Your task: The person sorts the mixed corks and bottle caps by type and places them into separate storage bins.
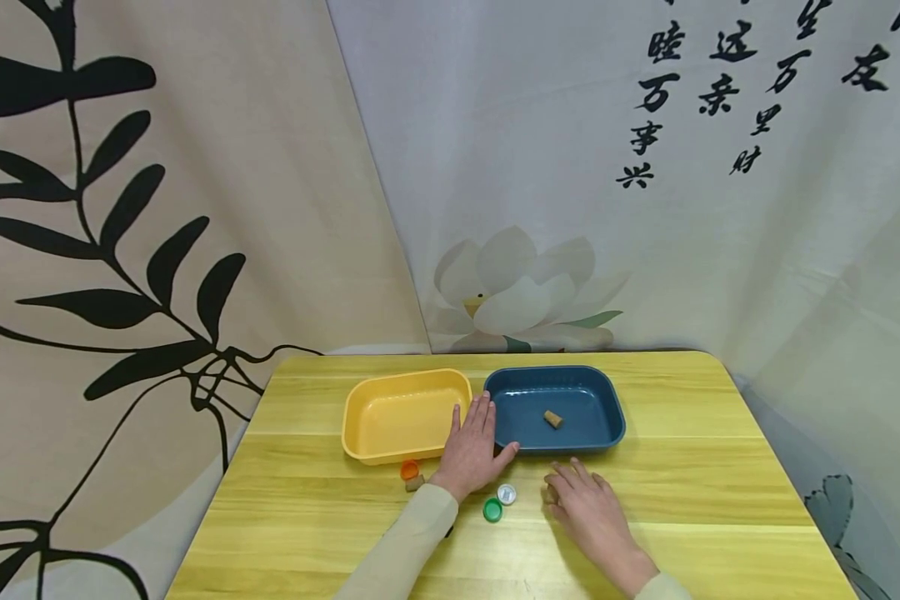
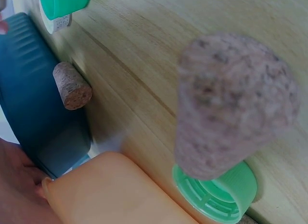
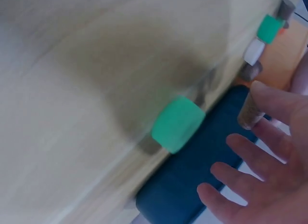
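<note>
My left hand (image 1: 474,450) lies between the yellow tray (image 1: 354,417) and the blue tray (image 1: 615,400), its fingers straight and touching the neighbouring rims. In the left wrist view, part of that hand (image 2: 17,185) meets the yellow tray's edge. My right hand (image 1: 585,504) hovers over the table in front of the blue tray. The right wrist view shows its thumb and index finger pinching a cork (image 3: 249,113), the other fingers spread; the head view hides this cork. Below the hand a green bottle cap (image 3: 178,124) appears near the blue tray.
A cork (image 1: 553,419) lies inside the blue tray. Between my hands are a white cap (image 1: 506,494) and a green cap (image 1: 492,510). An orange cap (image 1: 409,470) and another cork (image 1: 415,483) sit before the yellow tray. Close to the left wrist camera stands a large-looking cork (image 2: 231,103).
</note>
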Demonstrator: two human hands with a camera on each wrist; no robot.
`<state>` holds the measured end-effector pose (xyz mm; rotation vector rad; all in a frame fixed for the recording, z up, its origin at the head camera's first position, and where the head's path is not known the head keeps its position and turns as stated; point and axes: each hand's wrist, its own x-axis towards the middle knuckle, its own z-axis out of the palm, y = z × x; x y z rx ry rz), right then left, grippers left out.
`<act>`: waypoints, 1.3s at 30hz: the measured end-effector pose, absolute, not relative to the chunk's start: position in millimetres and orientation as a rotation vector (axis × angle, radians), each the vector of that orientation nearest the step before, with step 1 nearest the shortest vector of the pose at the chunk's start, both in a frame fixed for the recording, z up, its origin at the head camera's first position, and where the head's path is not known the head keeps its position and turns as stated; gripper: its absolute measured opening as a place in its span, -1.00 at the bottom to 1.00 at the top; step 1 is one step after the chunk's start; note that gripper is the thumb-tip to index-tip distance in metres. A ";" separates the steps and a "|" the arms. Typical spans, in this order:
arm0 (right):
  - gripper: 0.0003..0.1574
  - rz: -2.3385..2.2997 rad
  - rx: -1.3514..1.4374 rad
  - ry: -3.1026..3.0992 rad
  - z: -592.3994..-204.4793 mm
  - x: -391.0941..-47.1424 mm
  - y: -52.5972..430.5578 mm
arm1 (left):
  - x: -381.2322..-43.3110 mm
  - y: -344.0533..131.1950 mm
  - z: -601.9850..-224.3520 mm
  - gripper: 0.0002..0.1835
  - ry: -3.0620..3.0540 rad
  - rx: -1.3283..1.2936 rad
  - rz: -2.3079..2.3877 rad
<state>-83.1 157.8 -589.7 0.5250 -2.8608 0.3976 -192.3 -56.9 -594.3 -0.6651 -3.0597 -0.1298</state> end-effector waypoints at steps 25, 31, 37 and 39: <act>-0.38 0.602 0.400 -2.616 -556.4 -107.0 186.5 | -194.0 -54.5 -592.2 -0.03 -3.068 -0.653 -0.164; -0.40 0.629 0.390 -2.552 -552.1 -121.6 193.0 | -194.8 -55.6 -592.6 -0.02 -3.070 -0.656 -0.146; -0.42 0.654 0.363 -2.586 -549.3 -137.9 192.8 | -194.6 -55.6 -594.2 -0.03 -3.062 -0.651 -0.159; -0.42 0.653 0.354 -2.626 -548.6 -144.2 191.1 | -194.0 -55.2 -594.3 -0.04 -3.064 -0.650 -0.173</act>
